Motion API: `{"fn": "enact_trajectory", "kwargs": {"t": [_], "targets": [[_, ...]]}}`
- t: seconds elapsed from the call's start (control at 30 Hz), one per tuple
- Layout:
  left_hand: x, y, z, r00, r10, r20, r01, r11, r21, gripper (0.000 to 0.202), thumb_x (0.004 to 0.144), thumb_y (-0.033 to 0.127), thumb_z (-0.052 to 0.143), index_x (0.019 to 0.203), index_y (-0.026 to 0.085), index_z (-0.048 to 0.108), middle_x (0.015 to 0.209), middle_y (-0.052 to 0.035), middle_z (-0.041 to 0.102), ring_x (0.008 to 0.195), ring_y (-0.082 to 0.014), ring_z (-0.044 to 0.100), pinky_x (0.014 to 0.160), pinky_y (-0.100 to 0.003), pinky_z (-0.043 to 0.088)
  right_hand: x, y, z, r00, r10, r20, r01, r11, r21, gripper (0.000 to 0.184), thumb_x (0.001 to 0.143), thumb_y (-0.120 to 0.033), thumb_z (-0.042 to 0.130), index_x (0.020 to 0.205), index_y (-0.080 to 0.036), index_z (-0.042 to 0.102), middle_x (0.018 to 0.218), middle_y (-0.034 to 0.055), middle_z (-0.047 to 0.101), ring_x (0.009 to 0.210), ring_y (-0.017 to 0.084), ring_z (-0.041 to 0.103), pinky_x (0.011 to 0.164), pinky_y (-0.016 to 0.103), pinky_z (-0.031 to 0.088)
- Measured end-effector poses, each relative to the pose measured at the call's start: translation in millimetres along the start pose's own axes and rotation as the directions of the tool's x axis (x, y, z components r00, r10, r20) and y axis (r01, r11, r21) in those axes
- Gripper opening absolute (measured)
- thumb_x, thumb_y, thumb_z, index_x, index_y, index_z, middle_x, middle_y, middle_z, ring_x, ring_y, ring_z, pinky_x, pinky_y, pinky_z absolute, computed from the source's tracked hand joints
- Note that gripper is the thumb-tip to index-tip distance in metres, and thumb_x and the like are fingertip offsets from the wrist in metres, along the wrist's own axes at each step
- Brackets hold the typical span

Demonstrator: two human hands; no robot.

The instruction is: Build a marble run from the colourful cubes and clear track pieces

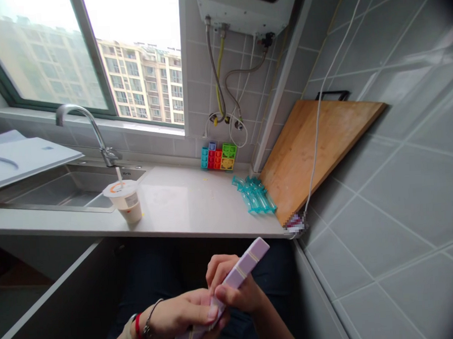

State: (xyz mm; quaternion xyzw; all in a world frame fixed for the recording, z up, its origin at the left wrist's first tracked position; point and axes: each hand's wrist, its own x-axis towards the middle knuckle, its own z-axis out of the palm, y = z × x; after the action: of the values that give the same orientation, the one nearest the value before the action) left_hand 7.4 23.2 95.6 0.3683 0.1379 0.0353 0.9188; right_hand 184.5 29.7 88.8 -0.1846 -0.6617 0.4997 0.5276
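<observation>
Jointly, two hands grip a lilac bar [250,262] in front of and below the front edge of the countertop [182,202].

Detail: the left hand [181,316], wearing wrist bands, is closed around the bar's lower end; the right hand [236,290] is pinched, thumb against fingers, on its middle. The bar is crossed by pale bands and tilts up to the right, its upper end free. On the countertop, a lidded cup [126,201] stands near the front edge, just beside the sink [60,191] with its tap [95,131]. Coloured blocks [218,157] sit at the back edge. Teal pieces [255,196] lie by the right edge, touching the foot of a cutting board [313,155] that leans on the tiled wall. A white cable [317,129] runs down across the board. A water heater [248,4] hangs above.
</observation>
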Motion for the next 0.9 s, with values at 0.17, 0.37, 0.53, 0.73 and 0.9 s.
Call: {"fn": "enact_trajectory", "kwargs": {"t": [0.17, 0.37, 0.53, 0.73, 0.9], "targets": [[11, -7, 7.6, 0.995, -0.073, 0.073, 0.075, 0.997, -0.032, 0.056, 0.065, 0.062, 0.086, 0.087, 0.013, 0.068, 0.039, 0.0038, 0.049, 0.028, -0.0096, 0.032, 0.028, -0.024, 0.014, 7, 4, -3, 0.933, 0.049, 0.355, -0.136, 0.965, 0.223, 0.044, 0.084, -0.053, 0.069, 0.055, -0.022, 0.057, 0.067, 0.0034, 0.062, 0.054, 0.014, 0.054, 0.053, 0.028, 0.043], [7, 4, -0.2, 0.98, 0.102, -0.172, -0.042, 0.946, 0.321, 0.07, 0.076, 0.074, 0.072, 0.11, 0.014, 0.064, 0.058, 0.0037, 0.055, 0.043, -0.0093, 0.042, 0.045, -0.022, 0.033, 1, 17, 0, 0.987, 0.105, -0.119, -0.087, 0.985, 0.149, 0.047, 0.089, -0.049, 0.06, 0.052, -0.02, 0.056, 0.057, 0.0008, 0.05, 0.049, 0.011, 0.04, 0.049, 0.027, 0.029], [-5, 14, 1.8, 0.792, 0.515, -0.327, 0.063, 0.464, 0.883, 0.04, 0.097, 0.057, 0.059, 0.101, 0.017, 0.063, 0.081, -0.0008, 0.06, 0.068, -0.0128, 0.047, 0.065, -0.024, 0.039, 2, 20, 0, 0.865, 0.164, -0.475, -0.173, 0.985, 0.025, 0.048, 0.09, -0.052, 0.06, 0.056, -0.019, 0.052, 0.055, -0.0021, 0.043, 0.05, 0.011, 0.037, 0.049, 0.025, 0.028], [-1, 9, 11.8, 0.753, 0.594, -0.284, 0.069, 0.358, 0.931, 0.044, 0.107, 0.052, 0.034, 0.096, 0.018, 0.059, 0.081, -0.0018, 0.056, 0.067, -0.0148, 0.04, 0.064, -0.025, 0.034, 8, 12, 4, 0.845, 0.309, -0.437, -0.328, 0.944, 0.033, 0.049, 0.087, -0.056, 0.063, 0.059, -0.018, 0.052, 0.054, -0.003, 0.043, 0.052, 0.01, 0.035, 0.05, 0.025, 0.028], [1, 8, 16.9, 0.756, 0.598, -0.267, 0.035, 0.371, 0.928, 0.044, 0.107, 0.05, 0.032, 0.097, 0.018, 0.061, 0.084, -0.0023, 0.056, 0.068, -0.0153, 0.039, 0.068, -0.026, 0.035, 4, 20, 10, 0.807, 0.286, -0.517, -0.258, 0.958, 0.126, 0.046, 0.084, -0.052, 0.066, 0.058, -0.018, 0.049, 0.055, -0.0035, 0.041, 0.052, 0.009, 0.033, 0.05, 0.025, 0.027]]}}
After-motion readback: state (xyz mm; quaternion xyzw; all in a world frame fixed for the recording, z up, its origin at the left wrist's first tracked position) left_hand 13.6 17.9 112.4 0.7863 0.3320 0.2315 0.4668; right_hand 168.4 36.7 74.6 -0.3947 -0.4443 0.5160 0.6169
